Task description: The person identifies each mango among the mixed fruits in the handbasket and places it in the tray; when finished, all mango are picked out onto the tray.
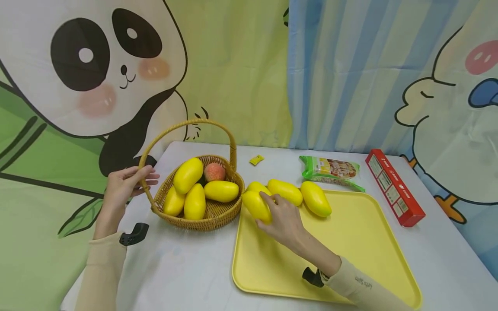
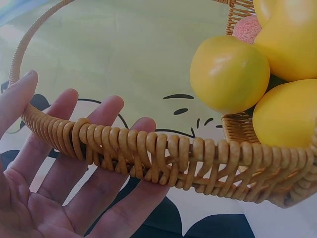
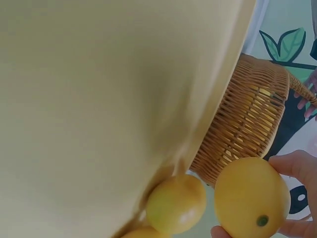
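Observation:
A wicker basket (image 1: 212, 222) on the left of the table contains several yellow mangoes (image 1: 188, 175) and a pinkish peach (image 1: 214, 172). At the basket's left side, my left hand (image 1: 126, 185) holds the handle (image 1: 190, 122) near its base, thumb on one side and fingers spread behind the wicker. My right hand (image 1: 282, 218) grips a yellow mango (image 1: 256, 206) between thumb and fingers, over the left end of the yellow tray (image 1: 350, 242). Three more mangoes (image 1: 316, 199) lie along the tray's far edge, one partly hidden behind the held mango (image 3: 251, 198).
Behind the tray lies a green-and-clear snack package (image 1: 332, 169). A long red box (image 1: 394, 188) is on the right, and a small yellow packet (image 1: 256, 160) sits behind the basket. Cartoon-printed curtains (image 1: 241, 77) hang at the table's back.

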`<action>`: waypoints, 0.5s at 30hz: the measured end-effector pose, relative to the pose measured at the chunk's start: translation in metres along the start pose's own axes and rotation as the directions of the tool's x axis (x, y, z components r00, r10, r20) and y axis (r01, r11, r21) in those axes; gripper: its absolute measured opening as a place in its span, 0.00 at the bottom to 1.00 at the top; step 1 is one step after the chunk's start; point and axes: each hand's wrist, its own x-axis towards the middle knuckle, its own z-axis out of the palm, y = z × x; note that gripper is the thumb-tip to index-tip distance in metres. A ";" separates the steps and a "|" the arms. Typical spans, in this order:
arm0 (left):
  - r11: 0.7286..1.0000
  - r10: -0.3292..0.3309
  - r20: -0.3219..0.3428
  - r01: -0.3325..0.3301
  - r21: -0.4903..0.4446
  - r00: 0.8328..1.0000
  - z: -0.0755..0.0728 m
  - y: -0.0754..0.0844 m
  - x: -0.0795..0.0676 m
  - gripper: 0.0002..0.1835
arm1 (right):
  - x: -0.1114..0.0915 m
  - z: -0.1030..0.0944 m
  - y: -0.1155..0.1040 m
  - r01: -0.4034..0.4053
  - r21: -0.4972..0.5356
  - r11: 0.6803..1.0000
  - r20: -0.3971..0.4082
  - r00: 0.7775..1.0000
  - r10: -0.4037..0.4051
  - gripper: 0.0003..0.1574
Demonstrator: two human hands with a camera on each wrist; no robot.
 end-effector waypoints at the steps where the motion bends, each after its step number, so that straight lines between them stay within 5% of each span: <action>1: 1.000 0.001 0.000 -0.001 0.003 1.000 0.000 0.000 0.000 0.09 | -0.001 0.002 0.000 0.000 0.003 1.000 0.004 1.000 0.000 0.42; 15: 1.000 0.008 0.000 -0.008 -0.013 1.000 0.000 -0.001 0.001 0.12 | -0.017 0.022 -0.001 0.034 -0.059 0.998 0.098 0.995 -0.028 0.41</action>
